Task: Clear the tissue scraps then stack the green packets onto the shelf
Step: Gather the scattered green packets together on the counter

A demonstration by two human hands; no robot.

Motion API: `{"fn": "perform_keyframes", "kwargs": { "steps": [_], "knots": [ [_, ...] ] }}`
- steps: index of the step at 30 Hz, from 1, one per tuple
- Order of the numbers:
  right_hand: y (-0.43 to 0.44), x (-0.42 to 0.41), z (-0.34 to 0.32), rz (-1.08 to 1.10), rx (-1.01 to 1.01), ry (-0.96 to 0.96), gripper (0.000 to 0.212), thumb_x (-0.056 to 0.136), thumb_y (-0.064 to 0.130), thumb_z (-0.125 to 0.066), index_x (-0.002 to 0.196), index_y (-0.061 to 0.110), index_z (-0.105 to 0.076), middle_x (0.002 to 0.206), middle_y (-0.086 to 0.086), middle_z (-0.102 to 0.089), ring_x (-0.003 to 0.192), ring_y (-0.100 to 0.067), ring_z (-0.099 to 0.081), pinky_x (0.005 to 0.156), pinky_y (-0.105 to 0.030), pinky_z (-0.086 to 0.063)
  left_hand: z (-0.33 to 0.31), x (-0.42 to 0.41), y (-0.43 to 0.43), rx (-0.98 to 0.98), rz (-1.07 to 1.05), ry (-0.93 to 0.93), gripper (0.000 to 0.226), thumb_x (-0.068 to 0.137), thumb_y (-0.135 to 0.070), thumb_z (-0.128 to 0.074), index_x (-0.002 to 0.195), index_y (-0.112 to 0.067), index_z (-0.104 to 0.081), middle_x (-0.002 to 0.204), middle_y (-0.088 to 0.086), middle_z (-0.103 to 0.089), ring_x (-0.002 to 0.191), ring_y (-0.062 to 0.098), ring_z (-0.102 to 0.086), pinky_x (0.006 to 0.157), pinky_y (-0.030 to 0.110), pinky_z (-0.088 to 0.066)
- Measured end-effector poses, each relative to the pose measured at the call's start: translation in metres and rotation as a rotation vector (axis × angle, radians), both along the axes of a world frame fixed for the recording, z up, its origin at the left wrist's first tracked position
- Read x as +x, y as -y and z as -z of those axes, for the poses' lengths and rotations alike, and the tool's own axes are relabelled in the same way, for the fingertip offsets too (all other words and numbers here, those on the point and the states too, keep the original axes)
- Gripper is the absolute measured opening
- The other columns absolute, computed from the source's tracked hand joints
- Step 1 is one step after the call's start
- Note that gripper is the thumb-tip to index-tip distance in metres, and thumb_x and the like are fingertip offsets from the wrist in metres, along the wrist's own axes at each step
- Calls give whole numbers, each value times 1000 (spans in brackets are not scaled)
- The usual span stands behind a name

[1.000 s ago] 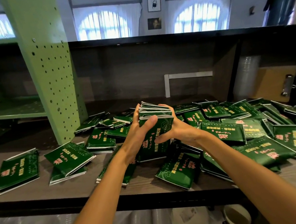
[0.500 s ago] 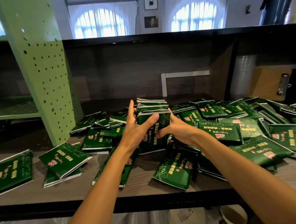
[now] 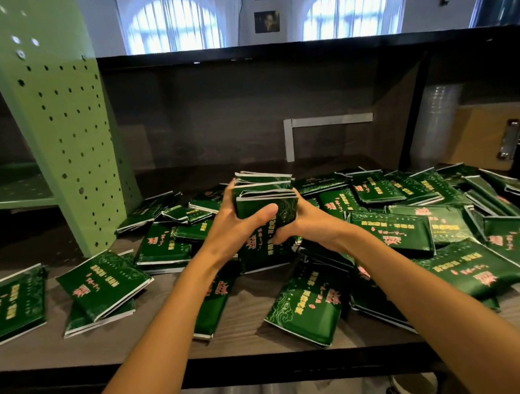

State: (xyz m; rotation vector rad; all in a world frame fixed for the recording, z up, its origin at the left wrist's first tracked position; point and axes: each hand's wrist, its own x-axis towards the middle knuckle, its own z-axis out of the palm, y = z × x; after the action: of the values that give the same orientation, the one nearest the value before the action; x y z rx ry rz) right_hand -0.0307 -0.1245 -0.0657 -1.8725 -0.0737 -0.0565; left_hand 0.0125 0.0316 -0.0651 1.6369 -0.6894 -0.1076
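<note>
Packet stack (image 3: 266,202) stands upright, pressed between both hands over the loose packets (image 3: 312,307) strewn across the shelf (image 3: 39,354). The left hand (image 3: 240,230) clasps its left side, thumb laid across the front. The right hand (image 3: 312,227) curls round its right side. Both grips are closed tight on it.

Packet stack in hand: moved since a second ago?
No. Packet stack, between left hand and right hand, keeps its place below-left of the white wall bracket.
</note>
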Motion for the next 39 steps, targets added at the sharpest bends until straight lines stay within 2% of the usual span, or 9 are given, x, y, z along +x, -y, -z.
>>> {"fn": "perform_keyframes", "kwargs": {
  "steps": [4, 10, 14, 20, 23, 27, 29, 34, 39],
  "knots": [
    [5, 10, -2, 16, 10, 1, 75, 72, -12, -65, 137, 13, -36, 126, -5, -53, 105, -7, -54, 68, -8, -49, -4, 15, 11, 57, -51, -15, 76, 54, -58, -71, 117, -30, -38, 107, -15, -62, 104, 4, -59, 94, 27, -45],
    [5, 39, -42, 45, 144, -52, 68, 77, -7, -62, 130, 15, -26, 112, -7, -53, 101, -16, -56, 81, -27, -52, -48, 36, 25, -49, -273, -87, 32, 82, -46, -65, 103, -28, -49, 96, -12, -62, 97, 11, -61, 85, 26, -45],
    [-1, 49, -79, 107, 340, -137, 54, 81, 3, -62, 122, 19, -30, 111, -10, -55, 102, -26, -58, 96, -45, -48, -88, 44, 21, -107, -290, -328, 65, 72, -66, -60, 121, -26, -52, 117, -2, -62, 106, 16, -60, 95, 37, -48],
    [-25, 38, -150, 139, 383, -294, 30, 84, 22, -59, 111, 12, -51, 97, -8, -61, 84, -21, -60, 80, -38, -49, -151, 14, -5, -77, -321, -528, 46, 85, -35, -63, 124, -17, -47, 110, -1, -62, 89, 9, -60, 73, 24, -48],
    [-44, 22, -179, 35, 387, -361, 10, 89, 20, -54, 89, 13, -61, 81, -5, -65, 72, -18, -61, 68, -31, -48, -176, -5, -26, -89, -407, -671, 40, 84, -39, -63, 116, -18, -54, 109, 3, -65, 92, 16, -62, 85, 33, -49],
    [-70, 13, -189, -89, 366, -445, 12, 89, 23, -56, 91, 15, -65, 87, -5, -68, 76, -17, -64, 72, -31, -50, -188, -30, -56, -159, -459, -801, 58, 68, -46, -69, 119, -19, -61, 107, 7, -70, 98, 24, -67, 92, 42, -51],
    [-82, 12, -185, -115, 360, -477, 13, 90, 23, -56, 94, 15, -65, 89, -5, -69, 77, -17, -64, 73, -29, -50, -186, -36, -68, -176, -510, -805, 51, 72, -43, -68, 116, -18, -63, 104, 6, -71, 95, 24, -67, 90, 41, -52],
    [-125, 21, -179, -132, 328, -527, 56, 77, 37, -70, 121, 9, -53, 112, -13, -66, 97, -25, -66, 80, -36, -55, -188, -39, -103, -258, -559, -866, 32, 86, -28, -60, 114, -11, -63, 107, 15, -69, 89, 28, -66, 77, 34, -54],
    [-180, 42, -182, -170, 320, -511, 44, 84, 32, -65, 118, 10, -49, 108, -9, -63, 97, -21, -63, 86, -38, -53, -189, -20, -159, -313, -634, -868, 36, 84, -29, -61, 116, -11, -60, 108, 16, -68, 90, 29, -66, 73, 35, -54]
  ]
}}
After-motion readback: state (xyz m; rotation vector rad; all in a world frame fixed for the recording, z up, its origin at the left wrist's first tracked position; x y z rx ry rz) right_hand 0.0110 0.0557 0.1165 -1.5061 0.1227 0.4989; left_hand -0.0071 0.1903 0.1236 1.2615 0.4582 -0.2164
